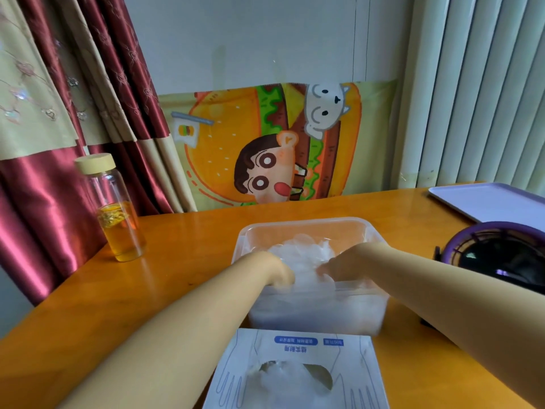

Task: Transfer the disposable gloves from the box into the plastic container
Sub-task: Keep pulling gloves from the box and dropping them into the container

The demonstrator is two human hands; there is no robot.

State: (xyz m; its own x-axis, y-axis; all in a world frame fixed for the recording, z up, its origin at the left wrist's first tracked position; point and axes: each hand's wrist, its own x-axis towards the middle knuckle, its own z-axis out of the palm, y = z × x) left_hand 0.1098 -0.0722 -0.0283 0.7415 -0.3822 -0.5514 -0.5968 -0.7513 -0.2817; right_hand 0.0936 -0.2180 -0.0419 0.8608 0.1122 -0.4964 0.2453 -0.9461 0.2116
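— Where are we?
— At an orange wooden table (182, 240) by a wall, with a red curtain (59, 178) and a glass bottle (118, 208) on our left.
— The gloves?
— Clear crumpled gloves (300, 252) fill the plastic container (306, 228), just beyond the glove box (298, 343).
— Our hands?
— Our left hand (278, 273) and right hand (334, 268) dip into the pile. The fingers are buried, so we cannot tell their grip.

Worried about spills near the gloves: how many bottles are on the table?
1: a bottle stands near the table's far left edge, apart from the container. Others may be hidden from view.
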